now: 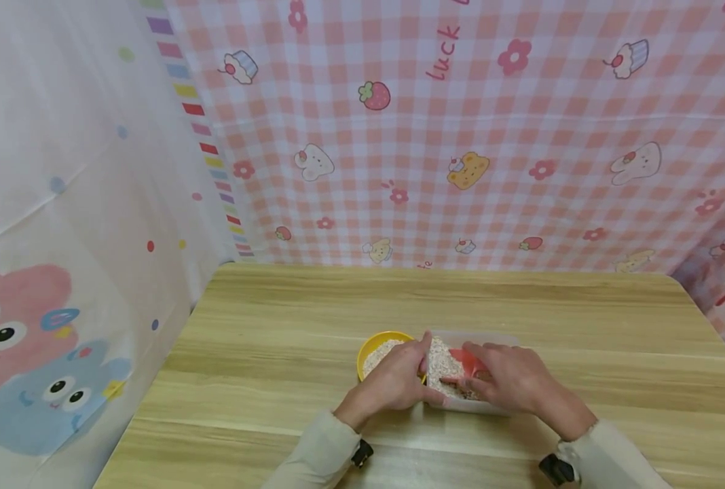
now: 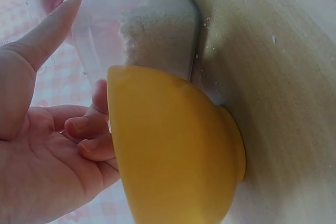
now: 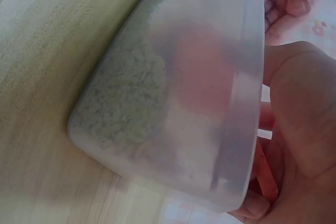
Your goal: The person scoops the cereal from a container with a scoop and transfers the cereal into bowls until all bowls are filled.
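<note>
A translucent plastic container [image 1: 497, 405] holds pale flakes that look like oats [image 1: 442, 360]. My right hand [image 1: 512, 377] reaches over it and grips a red scoop [image 1: 471, 361], which is down inside the container. The scoop's handle [image 3: 266, 174] shows between the fingers in the right wrist view. With thumb and fingers at its left rim, my left hand [image 1: 394, 377] holds the container. Close by on the left stands a yellow bowl [image 2: 168, 145] with similar flakes in it. Some left fingers lie beside the bowl's rim; whether they touch it I cannot tell.
Both vessels stand on a wood-grain table [image 1: 289, 326]. A few loose flakes [image 2: 207, 24] lie on it beside the container. A pink checked cloth [image 1: 423, 149] hangs behind the table, and a white patterned cloth [image 1: 112, 224] hangs at the left.
</note>
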### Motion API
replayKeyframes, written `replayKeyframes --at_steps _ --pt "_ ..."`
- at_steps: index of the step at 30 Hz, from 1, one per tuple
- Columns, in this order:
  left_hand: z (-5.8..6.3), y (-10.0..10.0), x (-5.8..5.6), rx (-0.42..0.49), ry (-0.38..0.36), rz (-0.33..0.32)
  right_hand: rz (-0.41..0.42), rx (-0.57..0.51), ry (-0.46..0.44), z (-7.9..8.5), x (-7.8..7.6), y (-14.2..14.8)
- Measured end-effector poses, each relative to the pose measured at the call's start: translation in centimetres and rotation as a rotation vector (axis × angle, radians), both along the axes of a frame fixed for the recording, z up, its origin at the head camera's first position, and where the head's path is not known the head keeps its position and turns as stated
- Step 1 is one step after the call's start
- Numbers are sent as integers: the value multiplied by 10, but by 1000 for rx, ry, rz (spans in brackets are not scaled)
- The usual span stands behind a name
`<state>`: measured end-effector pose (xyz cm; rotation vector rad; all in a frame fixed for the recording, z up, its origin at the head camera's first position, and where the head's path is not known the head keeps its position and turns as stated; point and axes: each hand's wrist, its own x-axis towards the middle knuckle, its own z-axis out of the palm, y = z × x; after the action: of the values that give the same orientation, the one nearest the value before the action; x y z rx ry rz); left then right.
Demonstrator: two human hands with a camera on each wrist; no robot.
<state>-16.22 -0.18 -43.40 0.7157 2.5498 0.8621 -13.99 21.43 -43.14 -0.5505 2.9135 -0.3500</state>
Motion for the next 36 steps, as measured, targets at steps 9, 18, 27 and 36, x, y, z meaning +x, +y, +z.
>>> replayKeyframes --at_steps 9,18,27,36 --pt "0 2 0 -8 -12 17 -1 7 26 -3 1 0" --pt "-1 2 0 -11 -14 17 -6 10 62 -5 1 0" --pt "1 2 1 -35 -10 24 12 6 121 -6 3 0" --pt "3 2 1 -43 -13 30 21 3 158 -9 3 1"
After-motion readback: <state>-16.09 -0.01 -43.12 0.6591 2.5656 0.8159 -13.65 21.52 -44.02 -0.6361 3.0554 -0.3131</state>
